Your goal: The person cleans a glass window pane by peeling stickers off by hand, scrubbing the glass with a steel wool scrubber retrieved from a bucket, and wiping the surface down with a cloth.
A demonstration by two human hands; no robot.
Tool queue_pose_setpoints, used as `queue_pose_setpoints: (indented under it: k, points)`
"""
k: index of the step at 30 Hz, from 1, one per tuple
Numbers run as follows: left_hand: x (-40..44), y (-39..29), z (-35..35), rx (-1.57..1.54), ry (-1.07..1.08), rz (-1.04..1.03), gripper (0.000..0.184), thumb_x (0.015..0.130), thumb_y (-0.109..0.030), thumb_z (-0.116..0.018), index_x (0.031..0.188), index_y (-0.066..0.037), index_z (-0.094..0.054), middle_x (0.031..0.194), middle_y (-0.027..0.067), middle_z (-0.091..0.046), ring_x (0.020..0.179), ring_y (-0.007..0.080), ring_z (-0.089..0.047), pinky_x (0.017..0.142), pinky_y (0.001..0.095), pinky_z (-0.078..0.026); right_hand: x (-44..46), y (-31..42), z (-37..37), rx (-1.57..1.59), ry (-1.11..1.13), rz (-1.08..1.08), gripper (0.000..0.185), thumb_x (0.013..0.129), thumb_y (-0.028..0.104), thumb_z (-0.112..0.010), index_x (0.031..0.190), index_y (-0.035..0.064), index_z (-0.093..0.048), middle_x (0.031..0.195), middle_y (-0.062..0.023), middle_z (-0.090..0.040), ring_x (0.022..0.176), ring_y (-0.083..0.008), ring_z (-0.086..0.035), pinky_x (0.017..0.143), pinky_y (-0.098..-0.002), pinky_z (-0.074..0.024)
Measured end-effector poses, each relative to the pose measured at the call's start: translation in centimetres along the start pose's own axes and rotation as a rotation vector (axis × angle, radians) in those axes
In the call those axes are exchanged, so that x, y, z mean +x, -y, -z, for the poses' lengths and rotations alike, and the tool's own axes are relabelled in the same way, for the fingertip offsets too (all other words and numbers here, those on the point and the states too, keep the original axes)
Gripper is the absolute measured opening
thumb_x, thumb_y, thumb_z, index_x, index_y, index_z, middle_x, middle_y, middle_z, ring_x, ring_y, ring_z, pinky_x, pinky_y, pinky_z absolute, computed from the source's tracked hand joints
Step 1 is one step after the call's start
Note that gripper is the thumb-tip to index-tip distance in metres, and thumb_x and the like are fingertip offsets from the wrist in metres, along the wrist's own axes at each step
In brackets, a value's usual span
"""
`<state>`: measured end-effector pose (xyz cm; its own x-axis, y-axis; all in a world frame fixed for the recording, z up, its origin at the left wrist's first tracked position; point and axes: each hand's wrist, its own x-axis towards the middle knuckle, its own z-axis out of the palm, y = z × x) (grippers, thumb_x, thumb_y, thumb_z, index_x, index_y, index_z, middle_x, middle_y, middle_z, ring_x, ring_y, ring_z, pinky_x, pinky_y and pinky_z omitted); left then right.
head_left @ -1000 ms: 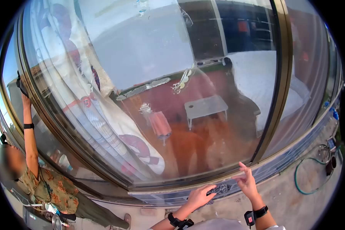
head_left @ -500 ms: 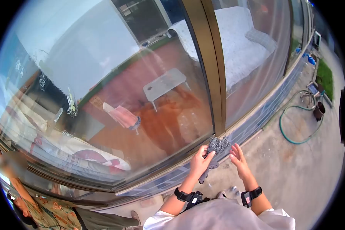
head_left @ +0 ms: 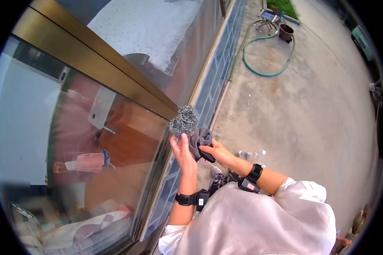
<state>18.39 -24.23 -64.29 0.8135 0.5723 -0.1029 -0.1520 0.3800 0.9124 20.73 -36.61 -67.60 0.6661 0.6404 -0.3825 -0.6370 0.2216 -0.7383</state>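
Observation:
A grey steel wool scourer [head_left: 183, 121] sits in the fingers of my left hand [head_left: 183, 154], close to the lower end of the bronze window frame post [head_left: 115, 70]. My right hand [head_left: 219, 153] is closed around a crumpled dark grey cloth [head_left: 203, 138], just right of the scourer. The cloth lies against the left hand's fingers; I cannot tell whether that hand grips it too. Both hands are above the window ledge and the blue-tiled wall [head_left: 208, 93].
Window glass [head_left: 127, 148] fills the left, with a bed [head_left: 144, 32] and a small table [head_left: 102, 106] behind it. On the concrete ground [head_left: 319, 114] lie a green hose [head_left: 266, 75], a brown bucket [head_left: 286, 32] and small clear items [head_left: 248, 155] near my feet.
My view has turned right. My right hand, apart and holding nothing before, has come over to the left hand and taken hold of the grey cloth. The scourer stays in my left hand.

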Motion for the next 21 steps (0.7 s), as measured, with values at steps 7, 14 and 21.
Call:
queue_pose_setpoints:
  k: [7,14,21]
  points:
    - [-0.5,-1.6,4.1,0.209,0.088,-0.009,0.026,0.099,-0.014,-0.054,0.119,-0.001,-0.043,0.113,0.0121,-0.06,0.1,0.0227,-0.062,0.097,0.0361,-0.045,0.4,-3.4,3.6,-0.232,-0.211,-0.275,0.041,0.09,0.042,-0.063,0.109,0.0065,-0.066,0.087,-0.0038,-0.064,0.072,-0.0099,-0.059,0.059,-0.0249,-0.0467]
    - [-1.9,6.4,5.1,0.401,0.233,0.149,0.027,0.1,-0.015,-0.051,0.122,-0.002,-0.042,0.107,0.0081,-0.06,0.091,0.014,-0.057,0.087,0.0301,-0.045,-1.1,-5.2,2.4,-0.334,-0.158,-0.057,0.044,0.083,0.021,-0.056,0.123,0.0032,-0.057,0.1,-0.0053,-0.066,0.089,-0.0133,-0.06,0.079,-0.0272,-0.0478]
    - [3.8,9.1,0.3,0.424,0.276,0.174,0.029,0.099,-0.018,-0.054,0.118,0.0,-0.041,0.085,0.008,-0.059,0.062,0.0096,-0.053,0.059,0.0237,-0.044,-1.1,-0.8,6.7,-0.57,-0.047,0.069,0.036,0.083,0.01,-0.058,0.118,-0.002,-0.058,0.105,-0.0046,-0.062,0.098,-0.0114,-0.056,0.088,-0.0282,-0.0453]
